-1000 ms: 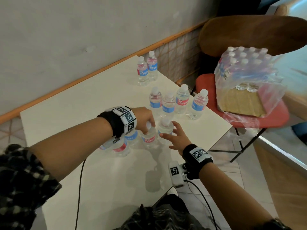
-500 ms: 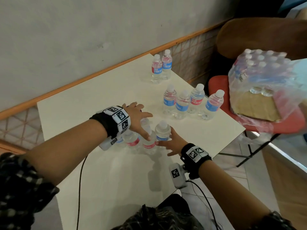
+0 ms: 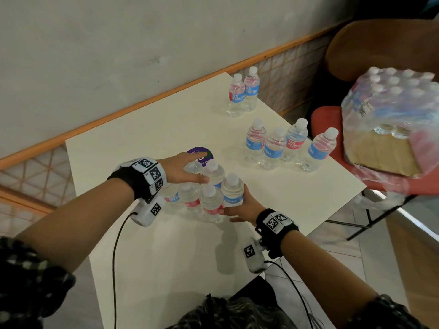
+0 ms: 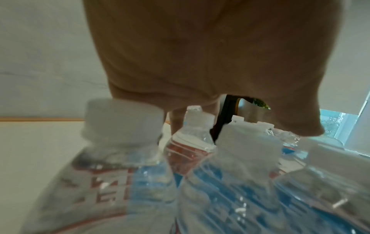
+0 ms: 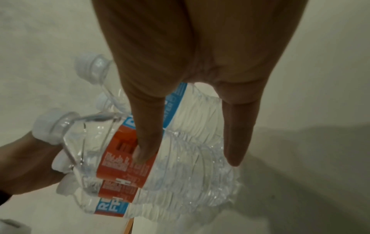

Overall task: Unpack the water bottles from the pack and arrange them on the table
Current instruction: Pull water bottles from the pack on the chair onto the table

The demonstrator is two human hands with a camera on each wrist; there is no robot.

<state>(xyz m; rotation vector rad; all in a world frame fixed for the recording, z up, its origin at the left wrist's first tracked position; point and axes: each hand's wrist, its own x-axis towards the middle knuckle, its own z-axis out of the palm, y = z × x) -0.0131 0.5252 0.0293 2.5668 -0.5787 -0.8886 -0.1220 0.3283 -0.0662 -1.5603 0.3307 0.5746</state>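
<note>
Several small clear water bottles [image 3: 210,195] with red and blue labels stand bunched together on the white table [image 3: 147,245]. My left hand [image 3: 187,170] lies over their caps with fingers stretched out, and in the left wrist view the palm [image 4: 200,63] hovers just above the caps [image 4: 122,120]. My right hand [image 3: 237,206] presses the near right side of the bunch. Its straight fingers [image 5: 148,126] lie flat on a red-labelled bottle [image 5: 180,150]. The plastic-wrapped pack [image 3: 392,119], still holding bottles, sits on a red chair [image 3: 325,119] to the right.
A row of bottles [image 3: 285,148] stands near the table's right edge, and a pair [image 3: 242,93] stands at the far corner. A purple round sticker [image 3: 202,154] lies just beyond my left hand. The wall runs along the table's far side. Cables hang from both wrists.
My left hand's fingers have uncurled from a bottle top and now stretch flat over the caps. The right hand stays against the bunch's side. The head view has shifted.
</note>
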